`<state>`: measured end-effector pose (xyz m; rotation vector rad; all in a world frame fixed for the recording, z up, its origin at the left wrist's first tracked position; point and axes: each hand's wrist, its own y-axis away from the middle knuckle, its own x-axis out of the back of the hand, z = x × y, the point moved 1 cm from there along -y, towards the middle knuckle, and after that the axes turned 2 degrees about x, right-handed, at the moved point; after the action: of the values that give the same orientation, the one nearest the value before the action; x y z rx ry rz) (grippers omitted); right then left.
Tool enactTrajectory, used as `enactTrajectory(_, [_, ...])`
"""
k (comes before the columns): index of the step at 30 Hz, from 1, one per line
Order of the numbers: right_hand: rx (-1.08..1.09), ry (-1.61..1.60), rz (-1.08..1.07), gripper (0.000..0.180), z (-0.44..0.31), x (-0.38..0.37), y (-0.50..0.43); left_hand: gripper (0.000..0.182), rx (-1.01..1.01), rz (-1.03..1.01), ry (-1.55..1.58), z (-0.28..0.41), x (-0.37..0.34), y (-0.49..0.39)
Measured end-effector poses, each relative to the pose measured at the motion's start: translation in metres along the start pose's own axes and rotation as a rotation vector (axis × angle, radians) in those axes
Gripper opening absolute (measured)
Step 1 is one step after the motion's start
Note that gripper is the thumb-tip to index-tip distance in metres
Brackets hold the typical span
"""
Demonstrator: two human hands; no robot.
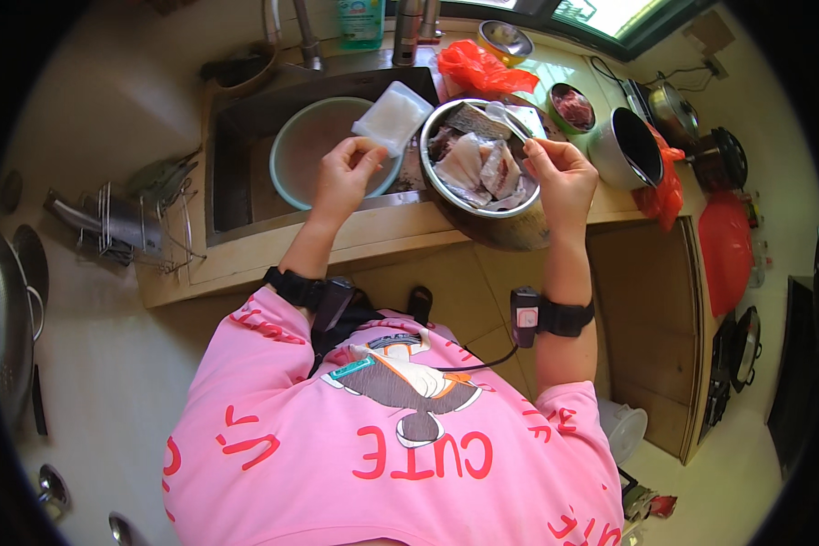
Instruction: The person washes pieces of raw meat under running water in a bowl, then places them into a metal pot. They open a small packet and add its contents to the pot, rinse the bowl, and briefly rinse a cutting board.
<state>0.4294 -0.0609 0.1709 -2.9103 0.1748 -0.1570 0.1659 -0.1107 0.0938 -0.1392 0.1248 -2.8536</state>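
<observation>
My left hand (pixel 351 170) pinches a translucent white square container (pixel 394 115) by its near corner, above the rim of a pale green basin (pixel 280 160) in the sink. Between the thumb and fingers of my right hand (pixel 559 170) is the handle of a small white spoon (pixel 508 119). The spoon reaches over a metal bowl (pixel 431 179) of raw fish pieces (pixel 474 164), which sits on a round wooden board (pixel 505 232) at the counter's front edge. What the container holds is not clear.
A red plastic bag (pixel 484 68), a bowl of raw meat (pixel 573 108) and a deep pot (pixel 624 150) stand around the fish bowl. The faucet (pixel 307 41) rises behind the sink (pixel 228 198). At the left, a wire rack (pixel 109 225) holds knives.
</observation>
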Motion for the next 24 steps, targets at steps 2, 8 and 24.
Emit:
enactTrajectory(2, [0.102, 0.123, -0.092, 0.013, -0.014, -0.017, 0.010, 0.011, -0.034, -0.037, -0.002, 0.001, -0.001, 0.000])
enactTrajectory(8, [0.445, 0.363, -0.269, 0.006, -0.028, -0.066, 0.028, 0.011, -0.091, -0.072, -0.025, 0.005, -0.003, 0.010])
enactTrajectory(24, [0.282, 0.359, -0.333, 0.009, -0.008, -0.090, 0.032, 0.013, -0.098, -0.131, 0.041, 0.000, -0.004, 0.012])
